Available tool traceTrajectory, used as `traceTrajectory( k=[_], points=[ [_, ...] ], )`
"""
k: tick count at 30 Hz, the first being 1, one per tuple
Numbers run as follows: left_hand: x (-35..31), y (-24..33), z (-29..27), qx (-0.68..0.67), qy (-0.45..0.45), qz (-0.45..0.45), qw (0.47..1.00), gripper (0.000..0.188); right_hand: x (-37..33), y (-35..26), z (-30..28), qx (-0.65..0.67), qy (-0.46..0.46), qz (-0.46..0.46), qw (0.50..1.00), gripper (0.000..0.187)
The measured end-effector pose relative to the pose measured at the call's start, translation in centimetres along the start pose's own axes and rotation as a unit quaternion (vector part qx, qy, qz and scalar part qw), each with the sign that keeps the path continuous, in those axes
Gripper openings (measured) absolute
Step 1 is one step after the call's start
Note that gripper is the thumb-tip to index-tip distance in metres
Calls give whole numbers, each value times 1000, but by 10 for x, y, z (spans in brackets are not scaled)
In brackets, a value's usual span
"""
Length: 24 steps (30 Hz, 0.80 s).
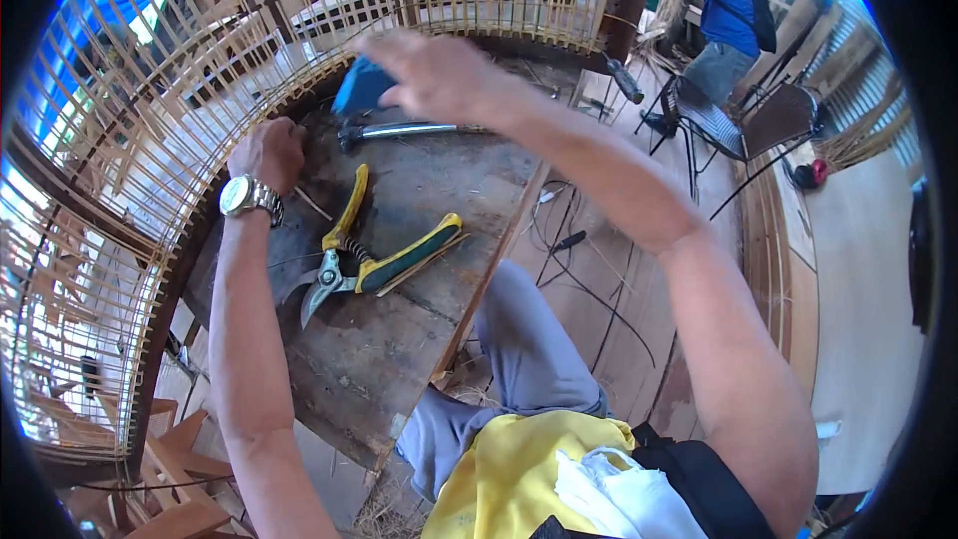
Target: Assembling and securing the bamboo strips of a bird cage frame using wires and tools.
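Note:
A large curved cage (205,125) of thin bamboo or wooden strips rises around the far and left side of a dark work board (379,369). My left hand (267,155), with a watch on its wrist, is closed at the cage's lower rim; what its fingers grip is hidden. Above the board, my right hand (429,75) is blurred by motion, its thumb apart from the fingers and nothing visible between them. Pruning shears (374,265) with yellow and green handles lie spread on the board. Beyond them rests a metal-shafted hammer (404,129), beside a blue object (361,88).
A screwdriver-like tool (625,80) is at the cage's right end. A black cable (599,304) trails over the plank floor (639,339). At the far right, a person in a blue shirt (723,5) stands by a chair (704,120). Wooden pieces (185,469) lie at lower left.

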<state>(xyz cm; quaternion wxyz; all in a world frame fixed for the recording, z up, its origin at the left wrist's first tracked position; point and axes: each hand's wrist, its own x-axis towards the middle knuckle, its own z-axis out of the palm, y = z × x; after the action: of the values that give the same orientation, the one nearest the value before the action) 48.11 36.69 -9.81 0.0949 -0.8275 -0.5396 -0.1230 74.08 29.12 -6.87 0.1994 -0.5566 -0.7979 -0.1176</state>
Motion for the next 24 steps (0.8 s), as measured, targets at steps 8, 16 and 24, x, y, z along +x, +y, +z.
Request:
traceTrajectory(
  k=[8, 16, 24],
  points=[
    [9, 5, 2, -72, 218, 16, 973, 34, -4, 41, -6, 112, 38, 132, 984, 62],
    [6, 10, 5, -53, 211, 28, 976, 38, -90, 161, -13, 4, -40, 263, 964, 47],
    [0, 16, 2, 68, 205, 64, 974, 28, -81, 187, 14, 39, -52, 236, 969, 59]
  ],
)
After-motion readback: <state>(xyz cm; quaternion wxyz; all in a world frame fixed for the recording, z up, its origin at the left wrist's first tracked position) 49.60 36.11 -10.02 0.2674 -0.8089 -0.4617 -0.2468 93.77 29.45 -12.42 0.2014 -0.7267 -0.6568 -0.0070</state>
